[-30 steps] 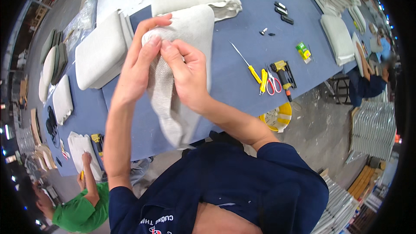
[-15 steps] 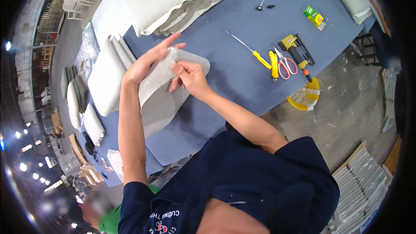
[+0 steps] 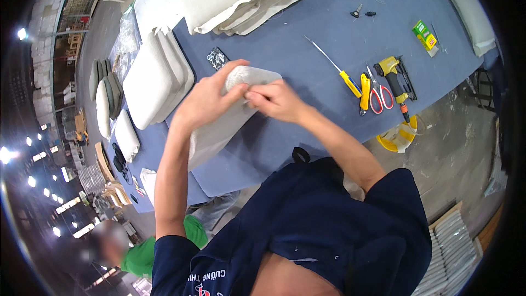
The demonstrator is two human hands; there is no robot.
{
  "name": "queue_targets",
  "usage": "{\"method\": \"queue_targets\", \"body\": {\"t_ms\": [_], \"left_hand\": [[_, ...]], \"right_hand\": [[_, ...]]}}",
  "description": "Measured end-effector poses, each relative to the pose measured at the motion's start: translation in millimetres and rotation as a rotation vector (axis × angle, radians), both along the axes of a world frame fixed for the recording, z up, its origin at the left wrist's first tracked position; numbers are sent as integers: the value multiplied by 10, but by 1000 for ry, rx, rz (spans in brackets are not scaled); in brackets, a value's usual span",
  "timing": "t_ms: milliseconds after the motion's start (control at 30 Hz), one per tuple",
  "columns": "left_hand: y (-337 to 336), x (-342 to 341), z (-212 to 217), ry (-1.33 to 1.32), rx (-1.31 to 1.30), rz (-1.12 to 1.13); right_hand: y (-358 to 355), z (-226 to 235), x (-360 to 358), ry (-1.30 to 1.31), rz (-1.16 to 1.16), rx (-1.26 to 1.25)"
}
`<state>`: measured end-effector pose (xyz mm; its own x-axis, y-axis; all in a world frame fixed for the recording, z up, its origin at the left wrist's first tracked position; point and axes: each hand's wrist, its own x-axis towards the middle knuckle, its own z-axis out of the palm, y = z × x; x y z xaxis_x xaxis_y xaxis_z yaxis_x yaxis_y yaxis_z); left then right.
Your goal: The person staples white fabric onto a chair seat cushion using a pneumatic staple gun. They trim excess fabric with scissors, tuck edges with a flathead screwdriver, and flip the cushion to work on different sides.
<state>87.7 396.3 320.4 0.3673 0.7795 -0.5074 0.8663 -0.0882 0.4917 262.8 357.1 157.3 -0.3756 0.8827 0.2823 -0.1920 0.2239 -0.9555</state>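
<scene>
A light grey fabric-covered cushion (image 3: pixel 219 138) stands tilted over the blue-grey table, its upper edge between my two hands. My left hand (image 3: pixel 207 103) is bent round the edge, thumb and fingers closing on the fabric. Close beside it, my right hand (image 3: pixel 278 101) pinches the same edge with curled fingers, thumb tips almost meeting. What lies between the fingertips is too small and blurred to make out. Left of the hands, several pale cushions (image 3: pixel 148 90) stand leaning together. A small black patterned object (image 3: pixel 217 58) lies just beyond my left hand.
To the right lie a yellow-handled screwdriver (image 3: pixel 349 83), a yellow cutter (image 3: pixel 364 94), red-handled scissors (image 3: pixel 382 100) and a yellow-black staple gun (image 3: pixel 395 79). A green-yellow box (image 3: pixel 425 37) is farther off. Grey fabric covers (image 3: pixel 246 0) are piled at the back. A person in green (image 3: pixel 143 257) is at lower left.
My left hand has turned inward, from spread fingers to closing on the cushion's edge. My right hand has drawn in beside it. The view has shifted, uncovering the black patterned object.
</scene>
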Motion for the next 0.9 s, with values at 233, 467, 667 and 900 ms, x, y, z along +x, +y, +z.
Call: {"method": "queue_targets", "body": {"t_ms": [233,467,667,900], "left_hand": [[-864,607,-245,114,391,23],[-1239,720,-462,78,558,17],[-1298,714,-502,56,600,22],[-1277,661,-509,37,607,26]], "right_hand": [[187,-1689,1477,-1391,-514,-152],[409,-1277,1609,-764,-368,-245],[346,909,1424,176,-219,-200],[4,1317,1283,123,-169,-140]]}}
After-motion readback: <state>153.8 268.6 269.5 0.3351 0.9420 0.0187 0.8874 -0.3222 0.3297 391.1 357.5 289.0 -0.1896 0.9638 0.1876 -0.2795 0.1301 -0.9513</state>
